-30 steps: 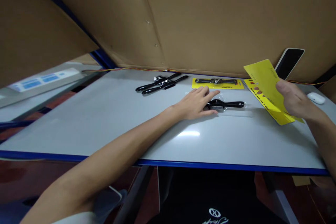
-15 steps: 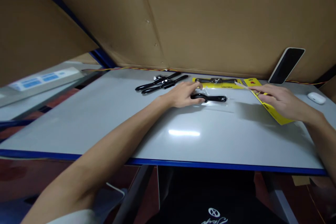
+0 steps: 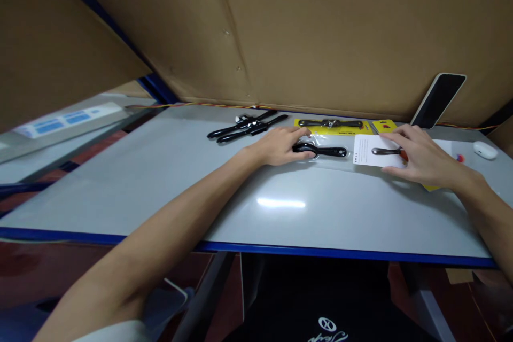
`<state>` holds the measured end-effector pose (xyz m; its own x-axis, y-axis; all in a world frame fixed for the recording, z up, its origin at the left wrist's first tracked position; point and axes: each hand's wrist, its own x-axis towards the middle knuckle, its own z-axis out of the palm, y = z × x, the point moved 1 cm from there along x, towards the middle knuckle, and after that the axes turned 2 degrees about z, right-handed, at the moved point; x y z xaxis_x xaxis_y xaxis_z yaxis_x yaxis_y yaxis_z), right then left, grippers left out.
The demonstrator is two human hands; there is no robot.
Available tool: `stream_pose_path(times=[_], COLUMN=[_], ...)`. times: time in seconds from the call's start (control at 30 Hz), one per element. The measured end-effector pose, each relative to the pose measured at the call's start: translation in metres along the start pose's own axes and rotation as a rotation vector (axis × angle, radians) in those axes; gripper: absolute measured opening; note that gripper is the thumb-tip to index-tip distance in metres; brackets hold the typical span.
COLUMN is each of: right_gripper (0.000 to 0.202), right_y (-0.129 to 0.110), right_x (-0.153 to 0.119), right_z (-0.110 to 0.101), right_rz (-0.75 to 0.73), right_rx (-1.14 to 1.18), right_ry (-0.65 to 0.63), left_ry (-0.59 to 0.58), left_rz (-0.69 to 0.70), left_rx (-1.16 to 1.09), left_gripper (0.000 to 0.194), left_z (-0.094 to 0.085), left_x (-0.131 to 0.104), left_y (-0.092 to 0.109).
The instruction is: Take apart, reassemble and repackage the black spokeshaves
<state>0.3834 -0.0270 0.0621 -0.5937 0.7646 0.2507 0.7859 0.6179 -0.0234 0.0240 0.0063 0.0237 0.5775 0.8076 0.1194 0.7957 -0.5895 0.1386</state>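
Note:
My left hand (image 3: 282, 146) grips one end of a black spokeshave (image 3: 331, 151) lying in a clear plastic blister shell (image 3: 348, 162); the fingers hide its left part. In my right hand (image 3: 419, 155), thumb and fingers hold a white printed card (image 3: 364, 150) with a picture of a tool handle on it. The card lies low over the table, just right of the shell. Under the right hand is a yellow card (image 3: 385, 125), mostly covered. Behind the shell sits another spokeshave (image 3: 331, 123) packed on a yellow card.
Two loose black spokeshaves (image 3: 251, 127) lie left of my left hand. A phone (image 3: 438, 100) leans against the cardboard wall (image 3: 320, 37) at the back right, near a white earbud case (image 3: 485, 150). A blue edge (image 3: 280, 249) borders the grey table (image 3: 160, 187).
My right hand has turned the card from nearly edge-on to flat, so its white printed face shows. My left hand has stayed on the spokeshave.

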Motion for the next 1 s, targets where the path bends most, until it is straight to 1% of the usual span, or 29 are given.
stream_pose_path(times=[0.13, 0.23, 0.43, 0.57, 0.7, 0.9, 1.0], right_gripper=[0.067, 0.066, 0.069, 0.067, 0.066, 0.064, 0.065], right_y=[0.001, 0.002, -0.004, -0.007, -0.001, 0.009, 0.014], right_x=[0.000, 0.000, 0.000, -0.001, -0.002, -0.005, -0.007], right_z=[-0.001, -0.001, 0.002, -0.002, -0.007, -0.008, -0.009], right_rz=[0.027, 0.041, 0.024, 0.020, 0.027, 0.076, 0.076], right_rx=[0.007, 0.015, 0.058, 0.055, 0.024, 0.001, -0.001], right_ry=[-0.100, -0.136, -0.153, -0.170, -0.160, -0.206, -0.191], left_ry=[-0.005, -0.014, -0.008, 0.002, -0.005, -0.008, -0.012], left_rz=[0.014, 0.018, 0.039, 0.063, 0.041, -0.009, -0.013], left_rx=[0.003, 0.014, -0.010, -0.015, 0.007, 0.013, 0.019], left_gripper=[0.075, 0.075, 0.074, 0.072, 0.074, 0.072, 0.072], left_z=[0.000, -0.001, 0.002, 0.005, 0.006, 0.006, 0.005], left_x=[0.000, 0.000, 0.000, 0.000, 0.002, 0.001, 0.001], left_y=[0.002, 0.004, 0.009, 0.015, 0.019, 0.021, 0.021])
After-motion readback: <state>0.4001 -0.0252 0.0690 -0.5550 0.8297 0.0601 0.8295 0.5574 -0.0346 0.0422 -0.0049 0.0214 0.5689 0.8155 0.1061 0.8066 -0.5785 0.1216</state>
